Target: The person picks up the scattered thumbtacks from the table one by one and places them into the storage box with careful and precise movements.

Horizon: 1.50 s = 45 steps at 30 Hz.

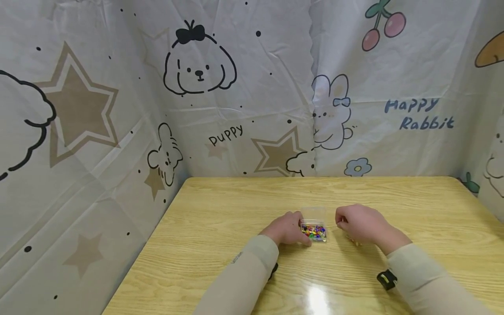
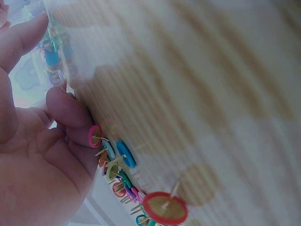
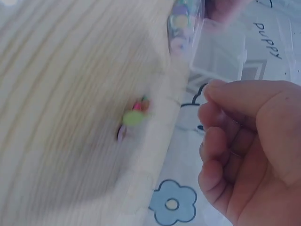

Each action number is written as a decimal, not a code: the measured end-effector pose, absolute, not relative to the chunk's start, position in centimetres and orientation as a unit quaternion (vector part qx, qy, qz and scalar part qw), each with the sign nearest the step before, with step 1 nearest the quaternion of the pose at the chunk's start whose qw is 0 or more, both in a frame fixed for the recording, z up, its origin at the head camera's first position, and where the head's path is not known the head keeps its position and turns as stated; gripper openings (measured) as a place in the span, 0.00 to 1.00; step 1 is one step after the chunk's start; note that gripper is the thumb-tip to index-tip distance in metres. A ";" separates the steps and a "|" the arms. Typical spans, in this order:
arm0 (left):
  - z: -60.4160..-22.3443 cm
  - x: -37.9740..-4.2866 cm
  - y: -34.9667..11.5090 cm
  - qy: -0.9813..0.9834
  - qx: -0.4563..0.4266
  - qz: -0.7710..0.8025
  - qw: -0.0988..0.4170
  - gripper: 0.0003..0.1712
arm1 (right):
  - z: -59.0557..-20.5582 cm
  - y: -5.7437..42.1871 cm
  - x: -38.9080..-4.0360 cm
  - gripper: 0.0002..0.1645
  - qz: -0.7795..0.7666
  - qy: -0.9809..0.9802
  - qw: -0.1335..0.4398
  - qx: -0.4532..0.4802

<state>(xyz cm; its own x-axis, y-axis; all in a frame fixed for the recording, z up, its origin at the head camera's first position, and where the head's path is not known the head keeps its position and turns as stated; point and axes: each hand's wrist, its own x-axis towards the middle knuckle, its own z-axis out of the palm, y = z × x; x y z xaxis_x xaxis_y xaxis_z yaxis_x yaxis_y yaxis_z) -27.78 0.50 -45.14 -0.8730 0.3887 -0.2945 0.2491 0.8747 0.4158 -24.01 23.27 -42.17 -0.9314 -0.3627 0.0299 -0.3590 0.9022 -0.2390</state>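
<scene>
A clear box sits in the left hand's grip – lid raised, colourful tacks inside. Loose tacks lie beneath the right hand, which partly hides them – its fingers curled, whether around a tack I cannot tell. Beyond both hands hangs a printed curtain.

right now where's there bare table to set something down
Bare table: left of the left sleeve, between it and the right sleeve, and the far strip between box and curtain. Crowded: around the box, which the left hand holds; loose pins lie by that hand, more pins near the right hand.
</scene>
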 end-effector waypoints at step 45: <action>-45.4 -28.0 0.6 0.951 0.182 0.176 0.177 0.31 | -43.3 22.5 -23.7 0.08 -0.136 0.968 -0.003 -0.212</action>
